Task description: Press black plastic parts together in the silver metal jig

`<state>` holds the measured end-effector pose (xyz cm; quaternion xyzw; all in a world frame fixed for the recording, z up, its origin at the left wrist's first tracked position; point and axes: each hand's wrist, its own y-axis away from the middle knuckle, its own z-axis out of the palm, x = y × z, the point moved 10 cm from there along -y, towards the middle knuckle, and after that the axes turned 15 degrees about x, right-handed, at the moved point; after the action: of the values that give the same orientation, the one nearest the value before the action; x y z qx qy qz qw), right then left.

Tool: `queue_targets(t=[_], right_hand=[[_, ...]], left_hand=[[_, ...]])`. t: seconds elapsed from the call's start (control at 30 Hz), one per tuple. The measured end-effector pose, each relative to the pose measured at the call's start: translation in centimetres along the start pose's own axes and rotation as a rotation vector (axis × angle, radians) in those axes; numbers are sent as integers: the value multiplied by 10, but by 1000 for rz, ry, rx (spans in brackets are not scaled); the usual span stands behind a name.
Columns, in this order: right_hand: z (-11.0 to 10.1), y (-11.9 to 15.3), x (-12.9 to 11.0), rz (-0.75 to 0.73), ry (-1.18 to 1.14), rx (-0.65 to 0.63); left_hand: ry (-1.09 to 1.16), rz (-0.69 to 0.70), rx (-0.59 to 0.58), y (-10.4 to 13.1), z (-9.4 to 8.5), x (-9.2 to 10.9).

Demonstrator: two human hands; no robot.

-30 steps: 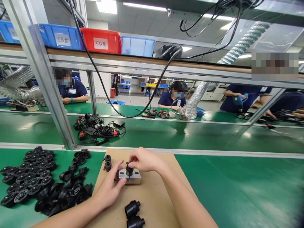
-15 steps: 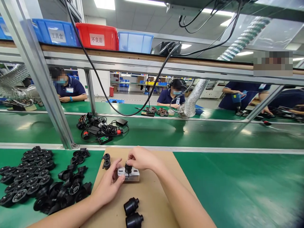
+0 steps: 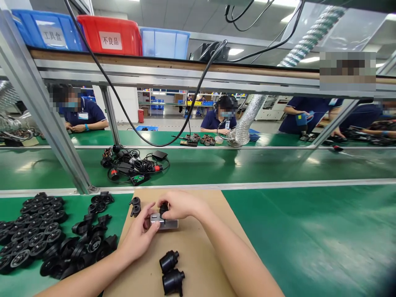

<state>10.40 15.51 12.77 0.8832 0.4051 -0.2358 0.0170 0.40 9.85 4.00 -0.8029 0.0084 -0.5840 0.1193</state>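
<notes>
A silver metal block [image 3: 171, 224] with slots in its top lies on the brown cardboard sheet [image 3: 140, 274]. My left hand [image 3: 139, 235] grips its left end, the thumb on the front face and the fingers behind. Closed around a small black plastic fitting [image 3: 163, 208] on top of the block is my right hand [image 3: 179, 205]; its fingers hide part of the fitting. Two small black fittings [image 3: 135, 207] are by the cardboard's upper left edge. Nearer to me lie two larger black cylindrical housings [image 3: 171, 280], tipped on their sides.
Many round black caps [image 3: 37, 227] and curved black parts [image 3: 83, 247] cover the green bench at left. Beyond the bench rail sits a tangle of black cables [image 3: 136, 163]. A metal upright [image 3: 58, 111] and a hanging cable [image 3: 123, 105] stand in front. Co-workers sit across.
My right fingers have come lower around the black fitting. My left thumb has moved onto the block's front face. The whole view has shifted slightly.
</notes>
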Motion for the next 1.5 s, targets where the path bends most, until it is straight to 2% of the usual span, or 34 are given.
queue_targets(t=[0.27,0.37,0.53,0.7,0.9,1.03,1.13,1.2,1.37,1.5], right_hand=[[0,0,-1,36,-2,-6],[-1,2,7,75,-27,-19],[-11,13,50,191,-5,-29],[0,24,95,309,116,-117],[14,22,113,406,179,-135],[-1,21,104,374,170,-90],[-24,18,82,296,133,-7],[-31,16,62,233,82,6],[-18,12,10,54,-15,-70],[-11,12,0,38,12,-81]], left_hand=[[-19,-6,1,0,0,0],[-22,0,16,0,-1,-2],[-49,27,33,3,-2,-2],[-48,31,38,5,-1,-3],[-60,54,26,4,1,-8],[-58,55,22,4,2,-11],[-51,39,25,5,2,-9],[-56,31,24,5,2,-7],[-52,35,27,5,1,0],[-52,29,24,5,1,1]])
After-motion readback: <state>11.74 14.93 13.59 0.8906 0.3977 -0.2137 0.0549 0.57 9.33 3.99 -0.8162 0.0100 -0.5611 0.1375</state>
